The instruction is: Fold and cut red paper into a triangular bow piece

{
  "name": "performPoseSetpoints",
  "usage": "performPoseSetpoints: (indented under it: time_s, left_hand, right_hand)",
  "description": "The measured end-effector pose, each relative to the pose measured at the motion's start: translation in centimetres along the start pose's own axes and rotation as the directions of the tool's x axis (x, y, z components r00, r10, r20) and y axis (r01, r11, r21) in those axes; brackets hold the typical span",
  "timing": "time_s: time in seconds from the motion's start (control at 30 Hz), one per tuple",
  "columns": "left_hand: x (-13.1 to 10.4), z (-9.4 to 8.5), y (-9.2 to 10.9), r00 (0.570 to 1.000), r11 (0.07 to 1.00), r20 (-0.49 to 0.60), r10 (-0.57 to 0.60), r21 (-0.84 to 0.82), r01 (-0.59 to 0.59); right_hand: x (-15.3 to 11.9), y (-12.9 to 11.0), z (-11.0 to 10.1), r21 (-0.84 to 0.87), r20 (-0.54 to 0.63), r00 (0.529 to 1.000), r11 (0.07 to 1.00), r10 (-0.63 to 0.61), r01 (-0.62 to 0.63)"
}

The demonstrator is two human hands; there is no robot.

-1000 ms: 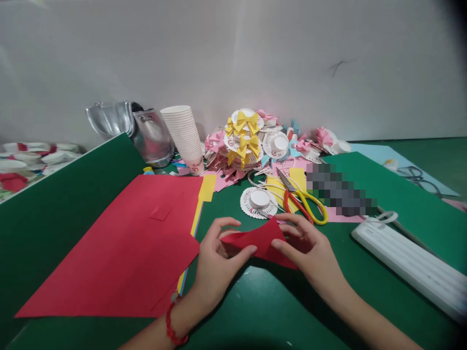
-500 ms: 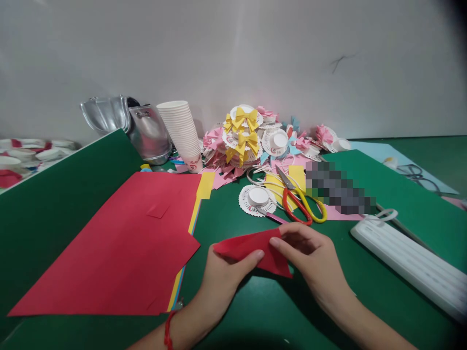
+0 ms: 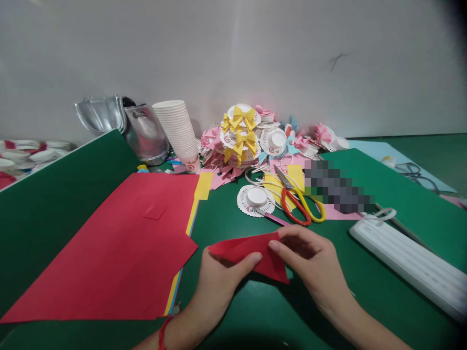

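A small folded piece of red paper (image 3: 251, 248) is held above the green table, in the lower middle of the view. My left hand (image 3: 222, 277) grips its left part, the thumb lying across the near face. At the right end, my right hand (image 3: 310, 257) pinches it between thumb and fingers. Large red sheets (image 3: 109, 257) lie to the left, over yellow and blue ones. Just beyond my hands are a white fringed paper cup piece (image 3: 257, 196), a pink pen (image 3: 276, 218) and scissors with red and yellow handles (image 3: 297, 212).
Behind stand a leaning stack of paper cups (image 3: 177, 131), a silver bag (image 3: 146, 131) and a pile of cup crafts with paper bows (image 3: 242, 141). A white power strip (image 3: 404, 262) lies at the right. A green board (image 3: 73, 184) slants at the left.
The red paper's lower right corner has tipped slightly downward. Both hands keep their hold, and the view has shifted a little.
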State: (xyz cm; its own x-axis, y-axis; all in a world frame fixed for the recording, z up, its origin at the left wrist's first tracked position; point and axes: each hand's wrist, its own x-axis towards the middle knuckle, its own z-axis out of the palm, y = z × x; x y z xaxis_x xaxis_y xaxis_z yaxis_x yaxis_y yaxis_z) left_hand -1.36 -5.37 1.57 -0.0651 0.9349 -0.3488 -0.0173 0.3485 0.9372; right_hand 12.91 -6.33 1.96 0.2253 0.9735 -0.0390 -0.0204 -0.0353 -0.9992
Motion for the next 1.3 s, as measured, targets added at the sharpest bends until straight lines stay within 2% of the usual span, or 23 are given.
performPoseSetpoints:
  time_s: [0.37,0.47,0.6,0.77,0.9,0.97,1.1,1.23,1.3]
  left_hand:
    - [-0.1,0.2,0.9,0.998,1.000,-0.057,-0.008,0.028,0.010]
    - [-0.3,0.2,1.1,0.999,1.000,-0.040,-0.015,-0.012,0.015]
    - [-0.4,0.2,1.2,0.998,1.000,-0.060,-0.017,0.000,0.017]
    - [-0.3,0.2,1.4,1.000,1.000,-0.025,-0.004,0.010,0.004]
    - [-0.3,0.2,1.3,0.997,0.999,-0.077,-0.027,0.044,0.031]
    - [-0.3,0.1,1.2,0.998,0.999,-0.052,-0.021,0.042,0.023]
    - [0.2,-0.4,0.9,0.994,1.000,0.106,0.024,-0.015,-0.023]
    - [1.0,-1.1,0.6,0.995,0.997,0.086,0.044,-0.067,-0.038]
    - [1.2,-1.2,0.7,0.991,0.987,0.125,0.036,-0.162,-0.016]
  right_hand:
    - [0.0,-0.1,-0.2,0.001,0.014,1.000,1.000,-0.027,0.027]
    - [-0.1,-0.2,-0.3,-0.005,0.018,1.000,1.000,-0.016,0.016]
    - [0.0,0.0,-0.3,0.004,0.028,1.000,1.000,0.000,0.000]
    - [0.0,0.1,-0.3,0.010,0.018,1.000,1.000,0.013,-0.013]
    - [-0.1,0.1,-0.3,0.048,0.025,0.998,0.997,0.051,-0.053]
    - [0.0,0.1,-0.3,0.075,0.022,0.997,0.994,0.072,-0.074]
    - [0.2,0.0,-0.4,0.086,0.055,0.992,0.990,0.109,-0.114]
    - [0.5,0.1,-0.4,0.004,0.149,0.979,0.989,0.142,-0.145]
    - [0.6,0.2,-0.3,-0.008,0.178,0.970,0.986,0.168,-0.169]
